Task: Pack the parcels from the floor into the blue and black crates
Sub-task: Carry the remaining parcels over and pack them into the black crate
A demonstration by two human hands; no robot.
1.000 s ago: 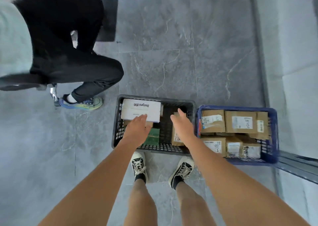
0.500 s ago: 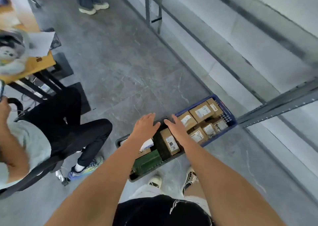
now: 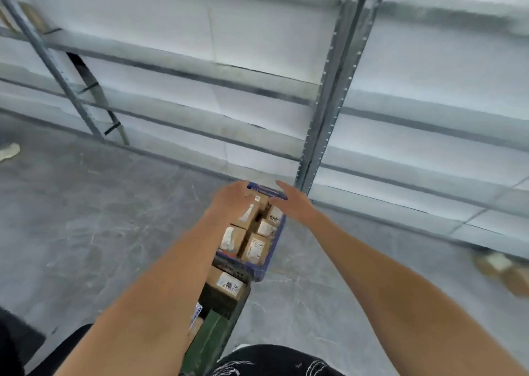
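Where grey floor (image 3: pixel 86 232) meets metal shelving (image 3: pixel 329 103): blue crate (image 3: pixel 274 235), filled with labelled cardboard parcels (image 3: pixel 256 246); black crate (image 3: pixel 226 304) adjoining nearer, holding one parcel and green box (image 3: pixel 209 338). Left hand (image 3: pixel 229 201), right hand (image 3: pixel 292 203): above blue crate, fingers extended, grasping nothing.

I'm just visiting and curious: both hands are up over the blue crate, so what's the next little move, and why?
Probably turn right and reach for the brown parcels on the floor. Both the left hand and right hand hold nothing, and the blue crate looks full.
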